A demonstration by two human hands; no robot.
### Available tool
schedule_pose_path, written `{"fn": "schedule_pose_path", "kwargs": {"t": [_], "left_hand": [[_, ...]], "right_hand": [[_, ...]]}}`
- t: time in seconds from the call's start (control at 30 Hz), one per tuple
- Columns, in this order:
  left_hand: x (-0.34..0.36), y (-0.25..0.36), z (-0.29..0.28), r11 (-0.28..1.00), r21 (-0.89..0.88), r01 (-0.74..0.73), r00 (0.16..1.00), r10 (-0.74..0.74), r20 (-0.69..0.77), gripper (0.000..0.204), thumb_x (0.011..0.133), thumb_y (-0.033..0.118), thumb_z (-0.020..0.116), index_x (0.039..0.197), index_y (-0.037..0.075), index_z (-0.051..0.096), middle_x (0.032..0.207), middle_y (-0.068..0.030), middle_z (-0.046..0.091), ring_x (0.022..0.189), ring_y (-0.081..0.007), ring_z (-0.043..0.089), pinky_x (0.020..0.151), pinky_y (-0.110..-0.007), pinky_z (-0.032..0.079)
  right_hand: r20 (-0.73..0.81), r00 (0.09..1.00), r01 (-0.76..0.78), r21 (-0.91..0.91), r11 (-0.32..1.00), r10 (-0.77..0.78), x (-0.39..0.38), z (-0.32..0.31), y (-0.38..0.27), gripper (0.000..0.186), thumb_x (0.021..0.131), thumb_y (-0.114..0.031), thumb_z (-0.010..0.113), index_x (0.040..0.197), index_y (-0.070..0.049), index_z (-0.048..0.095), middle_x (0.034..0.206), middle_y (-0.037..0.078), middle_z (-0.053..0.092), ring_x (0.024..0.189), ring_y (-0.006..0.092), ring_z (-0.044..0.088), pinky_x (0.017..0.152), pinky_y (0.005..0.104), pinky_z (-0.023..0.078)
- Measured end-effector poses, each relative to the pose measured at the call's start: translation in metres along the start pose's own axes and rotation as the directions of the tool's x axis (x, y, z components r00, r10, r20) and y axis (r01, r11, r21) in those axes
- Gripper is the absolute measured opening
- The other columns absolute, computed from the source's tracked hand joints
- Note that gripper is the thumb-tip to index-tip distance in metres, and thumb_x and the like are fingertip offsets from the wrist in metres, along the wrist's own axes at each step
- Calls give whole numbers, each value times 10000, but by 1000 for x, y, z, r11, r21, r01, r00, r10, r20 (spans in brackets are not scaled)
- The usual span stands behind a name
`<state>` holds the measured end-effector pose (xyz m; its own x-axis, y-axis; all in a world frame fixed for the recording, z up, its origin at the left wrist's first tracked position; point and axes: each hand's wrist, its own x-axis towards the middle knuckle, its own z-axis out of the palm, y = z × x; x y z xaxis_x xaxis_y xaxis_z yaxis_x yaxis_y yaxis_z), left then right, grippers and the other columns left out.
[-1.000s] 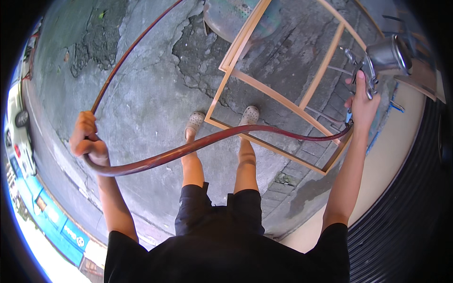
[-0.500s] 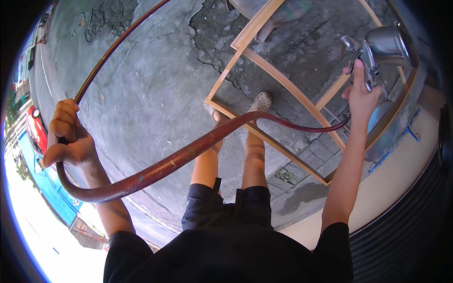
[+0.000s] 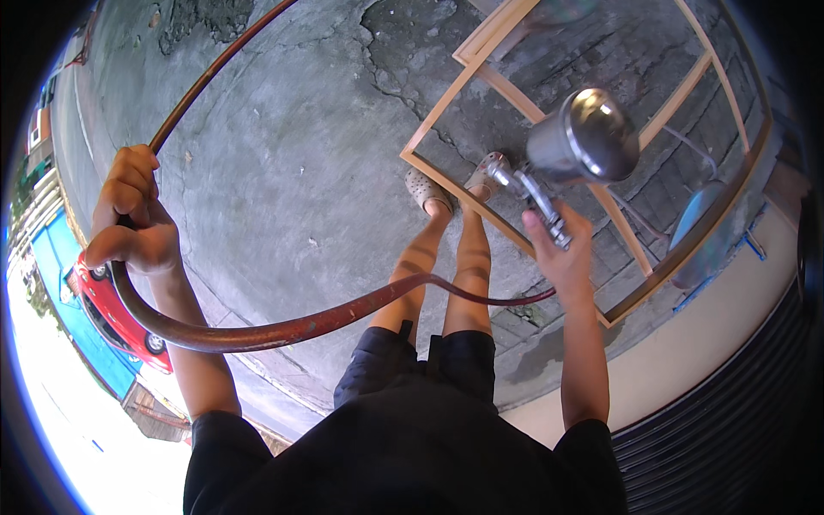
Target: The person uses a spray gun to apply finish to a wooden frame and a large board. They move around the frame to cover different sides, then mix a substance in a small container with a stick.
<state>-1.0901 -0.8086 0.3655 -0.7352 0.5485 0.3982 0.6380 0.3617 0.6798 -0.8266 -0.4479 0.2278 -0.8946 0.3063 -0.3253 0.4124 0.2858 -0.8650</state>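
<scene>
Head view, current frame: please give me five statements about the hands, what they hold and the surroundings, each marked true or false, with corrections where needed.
1. The left hand grips a red-brown hose. True.
2. The right hand is empty. False: the right hand holds a silver spray gun with a metal cup.
3. The person wears light shoes with small holes in them. True.
4. The wooden frame is painted blue. False: the wooden frame is light brown.
5. A red car shows on the left side of the view. True.
</scene>
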Motion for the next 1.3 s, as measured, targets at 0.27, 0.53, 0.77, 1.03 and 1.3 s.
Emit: {"fn": "schedule_pose_path", "kwargs": {"t": [0.27, 0.53, 0.77, 1.03, 1.3], "left_hand": [[-8, 0, -10, 1000, -20, -19, 999, 20, 29, 696, 915, 774, 163, 662, 136, 286, 615, 1, 279, 589, -157, 296, 664, -349, 357], [-5, 3, -20, 1000, -23, -3, 1000, 3, 9, 700, 908, 779, 161, 658, 135, 275, 622, -1, 277, 601, -158, 293, 684, -355, 360], [-11, -6, -23, 997, -1, 76, 996, -76, -37, 703, 908, 784, 177, 661, 132, 261, 633, 2, 258, 616, -164, 272, 703, -356, 348], [1, -9, -25, 999, 26, 39, 999, -39, -5, 698, 935, 756, 211, 640, 127, 280, 609, -1, 271, 583, -151, 271, 645, -335, 345], [42, -12, -1, 999, 4, 50, 998, -49, -32, 669, 985, 677, 272, 648, 100, 247, 607, -6, 239, 592, -171, 249, 591, -335, 259]], "right_hand": [[179, 976, -143, 91, 986, 125, -28, 21, -13, 287, 894, -289, 746, 926, -8, 698, 710, 103, 640, 602, 188, 627, 570, 314, 463], [-381, 914, -145, 16, 989, 140, 45, -7, 8, 404, 928, -378, 714, 955, 26, 713, 775, 77, 714, 596, 110, 613, 565, 299, 471], [-390, 866, -279, 141, 950, 312, 30, -5, -15, 375, 939, -366, 701, 935, 9, 722, 763, 86, 706, 594, 107, 608, 574, 286, 477], [82, 985, -164, 140, 977, 154, -52, 29, -28, 311, 895, -307, 749, 913, 1, 712, 666, 92, 640, 597, 149, 606, 568, 326, 457], [-188, 976, -106, 18, 994, 107, 56, -34, -5, 367, 907, -359, 734, 893, 8, 727, 660, 78, 643, 583, 147, 609, 558, 309, 457]]}}
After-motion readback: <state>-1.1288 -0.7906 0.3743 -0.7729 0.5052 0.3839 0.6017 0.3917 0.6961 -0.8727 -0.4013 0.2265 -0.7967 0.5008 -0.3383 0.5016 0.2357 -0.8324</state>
